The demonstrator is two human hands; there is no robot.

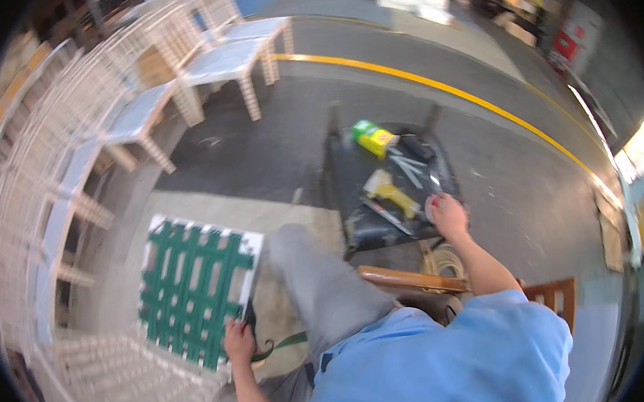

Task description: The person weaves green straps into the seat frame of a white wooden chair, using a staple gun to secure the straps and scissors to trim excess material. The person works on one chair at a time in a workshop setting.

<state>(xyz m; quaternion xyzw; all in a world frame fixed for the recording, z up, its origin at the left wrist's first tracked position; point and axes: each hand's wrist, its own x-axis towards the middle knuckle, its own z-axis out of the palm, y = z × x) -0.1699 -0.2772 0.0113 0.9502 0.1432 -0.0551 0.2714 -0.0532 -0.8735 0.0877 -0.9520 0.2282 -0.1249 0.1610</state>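
Observation:
A square white seat frame [248,252] woven with green webbing straps [193,285] leans at my left side. My left hand [238,340] is closed on its near right edge, beside a dark thing [250,319] that I cannot make out. My right hand [450,217] reaches over a black chair seat [355,187]. Its fingers close round a small, blurred, round thing with red on it [433,207]. On the black seat lie a yellow tool like a staple gun [395,194], a slim metal tool [389,217], pale metal tools [408,169] and a green-and-yellow can [374,138].
Rows of pale wooden chairs [226,62] curve along the left. A brown wooden armrest [413,278] and a coil of beige strap [445,259] sit close on my right. A yellow line [433,85] crosses the grey floor. A loose green strap [290,339] lies near my leg.

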